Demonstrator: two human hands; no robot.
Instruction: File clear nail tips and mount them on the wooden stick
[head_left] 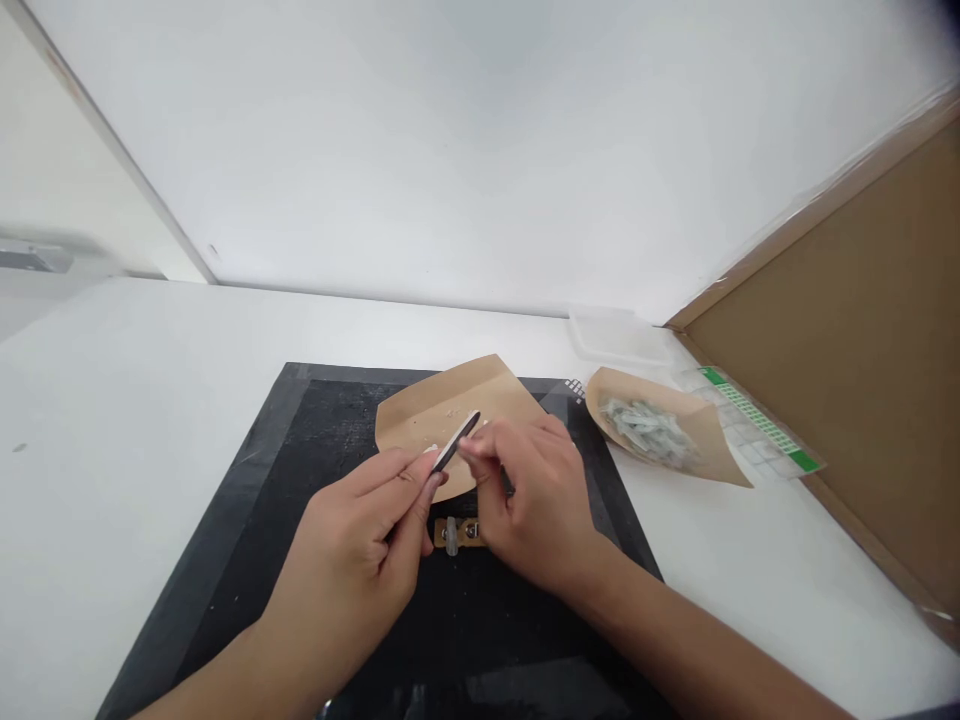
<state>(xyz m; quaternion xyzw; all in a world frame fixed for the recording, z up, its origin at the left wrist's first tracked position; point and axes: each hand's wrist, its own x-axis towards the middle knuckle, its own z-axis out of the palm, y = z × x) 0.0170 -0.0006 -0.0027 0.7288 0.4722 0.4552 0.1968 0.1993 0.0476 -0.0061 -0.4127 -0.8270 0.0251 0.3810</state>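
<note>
A thin flat strip with a rounded end, dark on its face and pale along its edge, looks like a nail file (457, 442). My left hand (367, 535) is closed on its lower end between thumb and fingers. My right hand (529, 490) is closed in a pinch beside the strip, fingertips touching or very near its side; anything within them is hidden. Beneath both hands lies an opened brown paper sheet (427, 415) with small white crumbs on it. Between the hands, a small tan bar (463, 532) with shiny round metal parts and a translucent piece (451, 537) lies on the black mat (322, 440).
To the right, a brown paper holder (712, 445) carries a heap of translucent pale strips (649, 428). Beside it lie a clear plastic sheet with a green label (761, 420) and a clear tray (619, 335). A cardboard panel (847, 350) borders the white table (210, 325) on the right.
</note>
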